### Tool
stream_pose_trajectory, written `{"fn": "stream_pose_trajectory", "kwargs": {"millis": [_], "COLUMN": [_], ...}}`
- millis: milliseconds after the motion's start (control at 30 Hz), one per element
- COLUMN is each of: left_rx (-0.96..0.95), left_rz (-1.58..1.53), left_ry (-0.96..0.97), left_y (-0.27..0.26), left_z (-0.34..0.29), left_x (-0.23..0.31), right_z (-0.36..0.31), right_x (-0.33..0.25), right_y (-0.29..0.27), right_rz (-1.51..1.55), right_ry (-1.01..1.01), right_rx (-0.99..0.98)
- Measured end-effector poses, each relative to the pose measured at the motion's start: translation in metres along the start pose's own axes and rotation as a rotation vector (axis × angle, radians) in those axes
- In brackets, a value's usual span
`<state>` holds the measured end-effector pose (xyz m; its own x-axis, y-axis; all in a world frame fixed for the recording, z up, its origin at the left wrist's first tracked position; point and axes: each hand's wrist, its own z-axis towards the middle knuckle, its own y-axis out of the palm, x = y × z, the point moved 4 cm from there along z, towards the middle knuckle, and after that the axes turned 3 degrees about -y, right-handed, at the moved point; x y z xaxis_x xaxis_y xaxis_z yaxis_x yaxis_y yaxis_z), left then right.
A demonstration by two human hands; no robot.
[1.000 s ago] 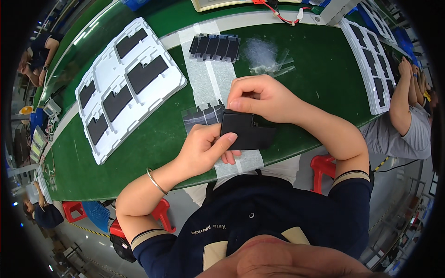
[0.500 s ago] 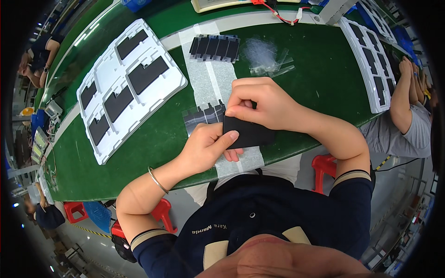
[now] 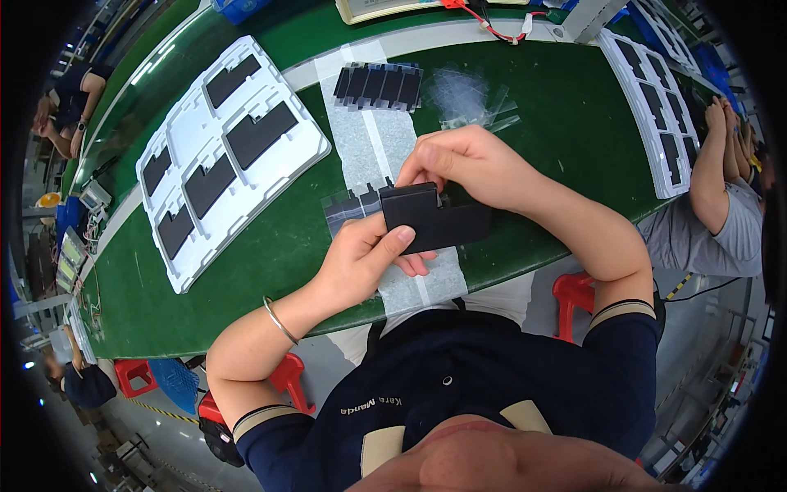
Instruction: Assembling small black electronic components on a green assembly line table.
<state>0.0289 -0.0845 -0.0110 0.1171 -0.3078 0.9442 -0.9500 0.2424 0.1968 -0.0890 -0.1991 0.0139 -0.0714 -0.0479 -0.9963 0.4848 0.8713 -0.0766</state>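
Observation:
My left hand (image 3: pixel 361 254) grips a flat black block (image 3: pixel 438 223) with a notch in its far edge, thumb on its upper face and fingers underneath. It is held tilted above the near part of the table. At the block's far left edge is my right hand (image 3: pixel 463 164), its fingers curled and pressed together. Whatever those fingertips hold, if anything, is hidden. Partly behind the left hand lie dark strips on clear film (image 3: pixel 348 211). Farther off, a row of black strips on clear film (image 3: pixel 379 86) sits beside a heap of clear film pieces (image 3: pixel 467 94).
A white tray (image 3: pixel 193 131) with several black notched blocks lies at left on the green table (image 3: pixel 295 271). Another white tray (image 3: pixel 648 123) of black pieces stands at right, near a co-worker's arm (image 3: pixel 711 180). Red and black wires (image 3: pixel 500 33) lie at the far edge.
My right hand has shifted slightly away from me, from over the block's upper face to its far edge. The block has tilted, so its notch now shows.

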Motion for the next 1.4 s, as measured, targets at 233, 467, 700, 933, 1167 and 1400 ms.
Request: {"fn": "stream_pose_trajectory", "kwargs": {"millis": [233, 467, 700, 933, 1167, 1400], "left_rx": [-0.011, -0.047, -0.004, 0.072, 0.041, 0.06], "left_rz": [-0.072, -0.075, -0.071, -0.089, -0.109, -0.11], "left_ry": [-0.007, 0.011, 0.053, 0.03, -0.009, -0.04], "left_y": [-0.002, -0.002, -0.004, -0.005, -0.007, -0.008], "left_z": [-0.001, -0.001, -0.005, -0.002, 0.002, 0.001], "left_x": [0.001, 0.003, 0.006, 0.001, -0.001, -0.001], "right_z": [0.001, 0.012, 0.004, -0.003, -0.002, -0.001], "right_x": [-0.003, 0.014, 0.002, -0.023, -0.018, -0.017], "right_y": [-0.007, -0.004, -0.007, 0.006, 0.005, 0.007], "right_rz": [0.128, 0.3, 0.192, -0.393, -0.403, -0.408], "right_ry": [-0.033, -0.017, -0.146, -0.32, -0.292, -0.31], "right_rx": [-0.036, -0.139, -0.145, 0.025, 0.043, 0.037]}}
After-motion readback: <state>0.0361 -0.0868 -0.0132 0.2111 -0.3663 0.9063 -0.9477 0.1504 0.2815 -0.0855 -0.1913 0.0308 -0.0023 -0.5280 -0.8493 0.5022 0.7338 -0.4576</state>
